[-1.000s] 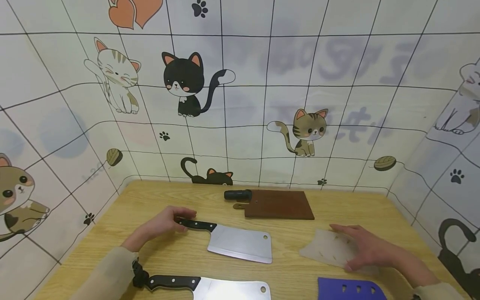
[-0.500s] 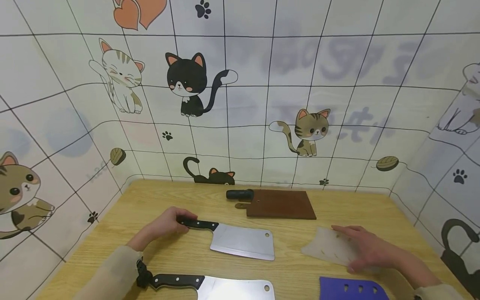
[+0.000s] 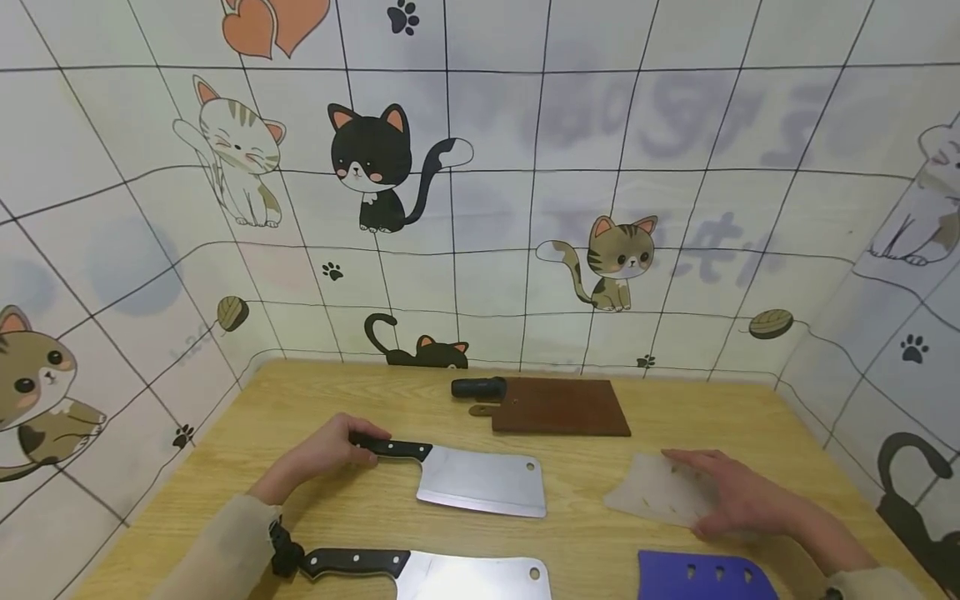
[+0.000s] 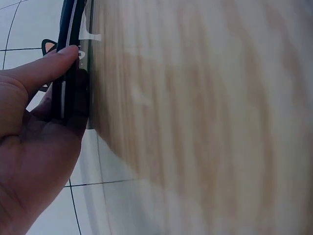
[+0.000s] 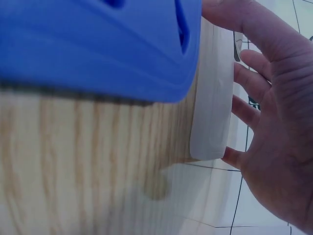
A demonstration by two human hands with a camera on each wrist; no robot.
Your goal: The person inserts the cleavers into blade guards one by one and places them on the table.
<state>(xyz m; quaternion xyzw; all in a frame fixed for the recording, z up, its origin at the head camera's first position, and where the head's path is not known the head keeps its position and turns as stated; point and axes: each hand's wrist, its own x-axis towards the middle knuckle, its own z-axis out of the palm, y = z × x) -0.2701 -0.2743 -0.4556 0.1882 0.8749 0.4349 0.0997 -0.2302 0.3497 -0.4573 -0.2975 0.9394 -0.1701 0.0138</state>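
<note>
My left hand (image 3: 330, 450) pinches the black riveted handle of a cleaver (image 3: 483, 482); its blade points right, lying flat near the middle of the table. In the left wrist view the thumb lies over the handle (image 4: 63, 88), with the fingers beneath. At the right, my right hand (image 3: 750, 500) spans a translucent white blade guard (image 3: 652, 492) with small cut-outs, thumb on the near edge and fingers on the far one. The right wrist view shows this guard (image 5: 211, 112) edge-on between thumb and fingers. The hand covers the guard's right part.
Closer to me lies a second cleaver (image 3: 472, 579), partly cut off by the frame. Right of it is a blue-purple blade guard (image 3: 675, 579). At the back, a brown rectangular slab (image 3: 562, 407) lies beside a black handle (image 3: 477, 389). A cat-patterned sheet (image 3: 495, 275) surrounds the wooden table.
The head view shifts slightly. The held cleaver's blade has turned a little, its right end rising slightly in the view. Both hands keep their places.
</note>
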